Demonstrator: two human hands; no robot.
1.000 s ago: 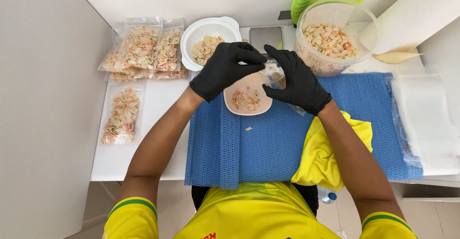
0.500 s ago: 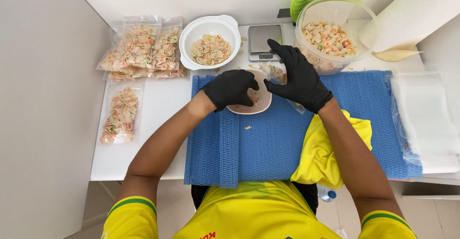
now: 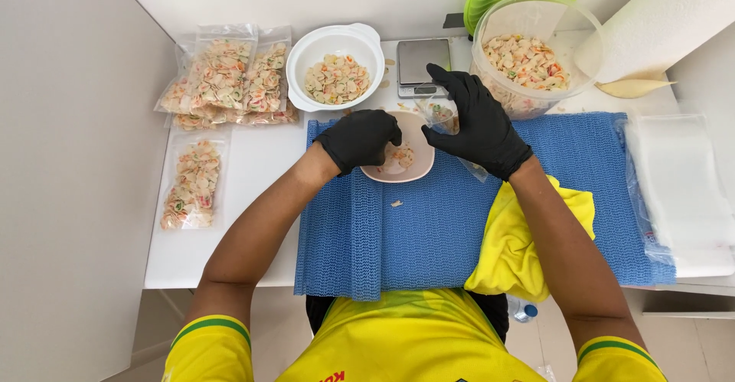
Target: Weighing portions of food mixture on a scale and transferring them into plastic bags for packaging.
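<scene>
Both my hands wear black gloves. My left hand (image 3: 361, 138) is curled over the left rim of a small pink bowl (image 3: 411, 169) that holds a few coloured pasta pieces, its fingers bunched inside the bowl. Whether it holds pasta I cannot tell. My right hand (image 3: 476, 122) holds a small clear plastic bag (image 3: 444, 115) partly filled with pasta, just right of the bowl. The bowl rests on a blue mesh mat (image 3: 429, 229).
A white bowl of pasta (image 3: 337, 64) and a small scale (image 3: 423, 59) stand behind the mat. A large clear tub of pasta (image 3: 536, 53) stands back right. Filled bags (image 3: 222, 76) lie at the left, one apart (image 3: 191, 184). Empty bags (image 3: 677, 183) lie right; a yellow cloth (image 3: 528, 236) is under my right forearm.
My left hand has come down from the bag into the pink bowl. My right hand has stayed by the bowl with the bag.
</scene>
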